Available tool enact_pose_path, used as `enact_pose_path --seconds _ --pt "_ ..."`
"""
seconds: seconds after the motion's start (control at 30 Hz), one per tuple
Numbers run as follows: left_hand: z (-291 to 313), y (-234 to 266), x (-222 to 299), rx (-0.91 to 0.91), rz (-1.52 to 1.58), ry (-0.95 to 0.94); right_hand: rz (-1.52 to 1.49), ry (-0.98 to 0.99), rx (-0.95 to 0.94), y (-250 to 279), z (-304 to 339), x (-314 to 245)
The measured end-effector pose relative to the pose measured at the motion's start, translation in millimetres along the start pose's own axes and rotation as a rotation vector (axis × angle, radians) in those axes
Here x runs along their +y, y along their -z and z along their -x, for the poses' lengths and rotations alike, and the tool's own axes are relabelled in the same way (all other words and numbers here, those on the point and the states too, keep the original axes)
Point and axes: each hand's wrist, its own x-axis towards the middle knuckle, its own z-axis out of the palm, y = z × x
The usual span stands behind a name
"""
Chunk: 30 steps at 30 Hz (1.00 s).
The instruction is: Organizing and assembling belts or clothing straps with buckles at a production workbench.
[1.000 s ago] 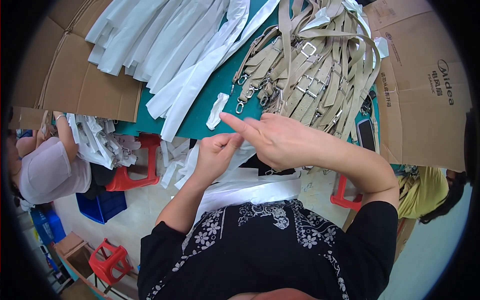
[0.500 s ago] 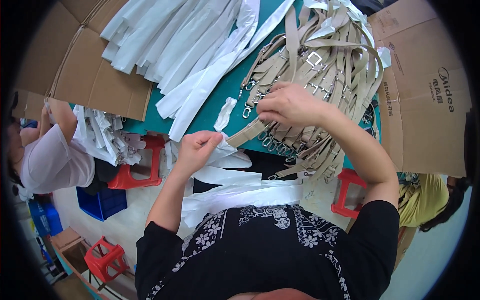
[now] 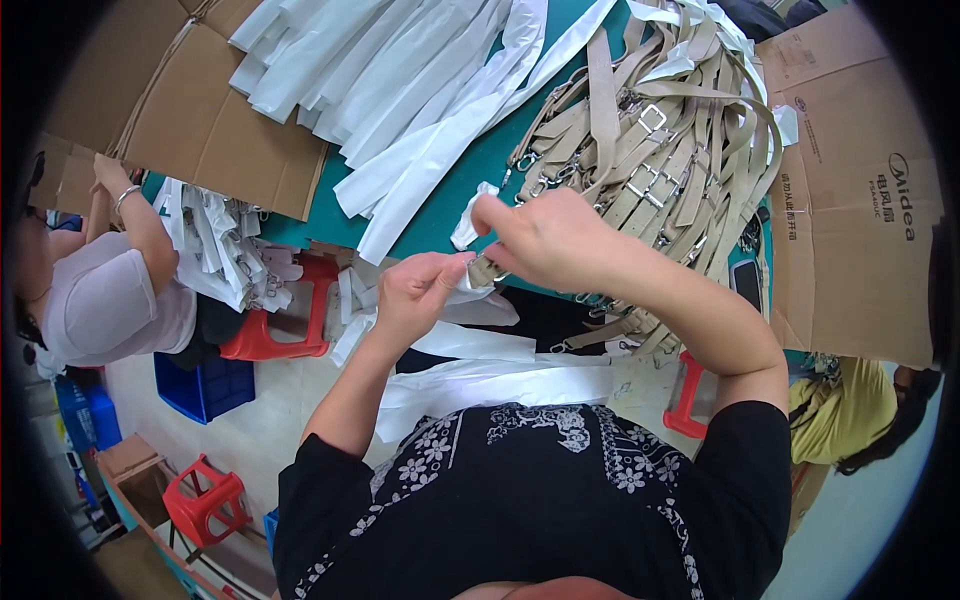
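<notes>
- Beige webbing strap [image 3: 600,335]: woven, flat, long axis running from lower right up-left to the metal end [image 3: 484,270] between both hands, above the teal worktop [image 3: 470,180] edge.
- Right hand [image 3: 545,240]: grip pinched on the strap end.
- Left hand [image 3: 415,292]: fingertips pinching a thin white plastic sleeve [image 3: 480,345], glossy, limp.
- Behind: heap of beige straps [image 3: 680,150] with metal buckles; pile of white sleeves [image 3: 400,80]; cardboard [image 3: 200,120].

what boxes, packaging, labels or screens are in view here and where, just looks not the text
Cardboard box: right edge of the table, brown, flattened flap with dark print and a small label.
Flattened cardboard: upper left, plain brown, lying over the teal table.
White plastic sleeves: top centre, long flat bags piled in a fan.
Dark phone-like screen: right, beside the tan straps.
</notes>
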Motion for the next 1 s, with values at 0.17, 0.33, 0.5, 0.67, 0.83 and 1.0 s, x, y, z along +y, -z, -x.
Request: enact_pose_path --seconds 0.17,0.33,0.5,0.67,0.83,1.0 --pt "2 -12 5 0.047 0.002 -0.062 -0.147 -0.025 -0.02 1 -6 5" --pt "0 -15 2 -0.093 0.3 0.171 -0.001 0.413 -0.06 -14 -4 5" --pt "7 -13 -4 0.01 0.153 0.136 -0.135 0.35 0.018 -15 3 14" --pt "10 3 -6 0.18 -0.043 0.118 -0.006 0.173 -0.002 0 0 31" --pt "-4 15 4 0.177 -0.089 -0.09 -0.34 0.036 -0.014 -31 -14 -19" --pt "3 65 -17 0.155 -0.101 -0.06 -0.056 0.082 0.005 -7 -3 36"
